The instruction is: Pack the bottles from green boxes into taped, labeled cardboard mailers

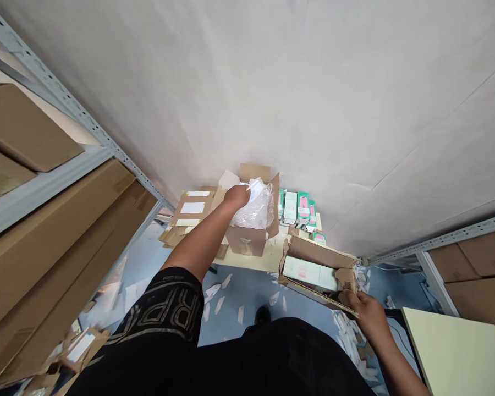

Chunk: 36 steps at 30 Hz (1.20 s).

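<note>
My left hand (pixel 238 197) is closed at the top of an open cardboard carton (pixel 247 242), gripping crinkled clear plastic wrap (pixel 259 206) that fills it. Its fingertips are partly hidden. My right hand (pixel 365 311) holds a long open cardboard box (pixel 324 252) by its near right corner, tilted above the floor. Inside that box lies a pale green and white product box (pixel 311 273) with pink print. Some of the right fingers are hidden behind the cardboard wall.
Several green, white and pink product boxes (pixel 299 208) stand right of the carton on a pale table (pixel 235 261). Flattened cardboard (pixel 193 209) lies to its left. Shelves with cartons (pixel 58 258) flank both sides. Paper scraps (pixel 218 291) litter the blue floor. A pale tabletop (pixel 457 352) is at lower right.
</note>
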Motion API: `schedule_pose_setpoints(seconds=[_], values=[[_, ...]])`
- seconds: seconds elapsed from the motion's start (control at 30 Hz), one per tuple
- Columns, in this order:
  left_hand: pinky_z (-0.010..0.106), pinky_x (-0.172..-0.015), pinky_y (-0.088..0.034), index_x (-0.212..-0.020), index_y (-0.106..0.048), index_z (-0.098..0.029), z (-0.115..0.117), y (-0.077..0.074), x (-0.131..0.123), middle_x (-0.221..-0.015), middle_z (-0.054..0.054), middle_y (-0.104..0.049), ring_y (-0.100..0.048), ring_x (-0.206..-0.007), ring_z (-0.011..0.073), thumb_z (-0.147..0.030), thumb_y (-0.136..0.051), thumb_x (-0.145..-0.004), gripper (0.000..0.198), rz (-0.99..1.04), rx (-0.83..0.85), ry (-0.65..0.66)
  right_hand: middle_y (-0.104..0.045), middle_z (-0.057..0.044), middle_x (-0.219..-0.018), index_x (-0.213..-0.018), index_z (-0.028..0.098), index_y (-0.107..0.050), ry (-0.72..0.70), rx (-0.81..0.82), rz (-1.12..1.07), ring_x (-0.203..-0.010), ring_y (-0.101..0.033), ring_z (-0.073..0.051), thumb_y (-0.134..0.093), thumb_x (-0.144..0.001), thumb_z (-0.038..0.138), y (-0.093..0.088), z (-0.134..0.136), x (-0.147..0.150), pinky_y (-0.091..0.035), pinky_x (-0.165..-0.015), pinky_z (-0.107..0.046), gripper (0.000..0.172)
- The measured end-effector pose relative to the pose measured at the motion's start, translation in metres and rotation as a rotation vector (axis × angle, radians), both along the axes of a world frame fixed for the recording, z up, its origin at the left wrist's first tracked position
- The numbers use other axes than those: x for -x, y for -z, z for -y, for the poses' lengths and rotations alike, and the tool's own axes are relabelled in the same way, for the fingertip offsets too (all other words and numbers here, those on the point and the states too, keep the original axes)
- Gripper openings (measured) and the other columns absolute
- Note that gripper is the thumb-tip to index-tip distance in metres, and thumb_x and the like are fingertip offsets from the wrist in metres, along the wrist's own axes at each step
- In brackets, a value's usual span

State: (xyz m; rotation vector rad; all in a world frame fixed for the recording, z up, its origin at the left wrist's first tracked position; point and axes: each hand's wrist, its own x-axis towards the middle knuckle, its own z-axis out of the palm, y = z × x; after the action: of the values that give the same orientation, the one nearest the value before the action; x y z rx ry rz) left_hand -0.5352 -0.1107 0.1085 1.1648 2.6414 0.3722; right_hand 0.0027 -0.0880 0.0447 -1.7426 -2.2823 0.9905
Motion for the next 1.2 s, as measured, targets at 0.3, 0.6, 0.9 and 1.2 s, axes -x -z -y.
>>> schedule_pose_setpoints(seconds=[0.3,0.6,0.9,1.2], values=[[0.033,-0.085,-0.049,-0.123,-0.071,-0.025,0.020,-0.013,0.003,-0.114,0.011,-0.075,-0.069,-0.102,0.0293,-0.039,-0.048,-0.100,0.035,-0.055,-0.174,-0.038,-0.070,-0.008,-0.058,-0.060,0.021,-0.062,-0.093,0.075,-0.038,-0.058,-0.064,-0.022,-0.044,-0.089,0.065,0.001,-0.010,0.029,-0.040,-0.057,-0.029,0.055],[0.031,-0.083,-0.049,-0.115,-0.074,-0.021,0.043,-0.026,-0.001,-0.101,0.007,-0.076,-0.068,-0.093,0.0258,-0.031,-0.053,-0.096,0.029,-0.004,-0.411,0.003,-0.070,-0.007,-0.058,-0.067,0.020,-0.062,-0.127,0.365,-0.174,-0.050,-0.063,-0.020,-0.050,-0.086,0.068,0.004,-0.002,0.057,-0.042,-0.050,-0.028,0.053],[0.030,-0.084,-0.050,-0.122,-0.069,-0.018,0.091,-0.076,-0.051,-0.105,0.004,-0.074,-0.066,-0.093,0.0200,-0.034,-0.051,-0.099,0.033,0.081,-0.712,0.170,-0.066,-0.005,-0.054,-0.059,0.020,-0.063,-0.187,0.231,-0.102,-0.051,-0.061,-0.020,-0.049,-0.086,0.065,-0.013,-0.001,0.044,-0.043,-0.054,-0.030,0.055],[0.043,-0.098,-0.050,-0.131,-0.070,-0.030,0.098,-0.035,-0.174,-0.124,0.008,-0.075,-0.069,-0.113,0.0350,-0.048,-0.082,-0.075,0.060,0.391,-0.283,0.949,-0.067,-0.005,-0.053,-0.061,0.019,-0.063,-0.140,0.144,-0.097,-0.050,-0.060,-0.018,-0.049,-0.089,0.063,-0.005,0.007,0.057,-0.039,-0.052,-0.029,0.054]])
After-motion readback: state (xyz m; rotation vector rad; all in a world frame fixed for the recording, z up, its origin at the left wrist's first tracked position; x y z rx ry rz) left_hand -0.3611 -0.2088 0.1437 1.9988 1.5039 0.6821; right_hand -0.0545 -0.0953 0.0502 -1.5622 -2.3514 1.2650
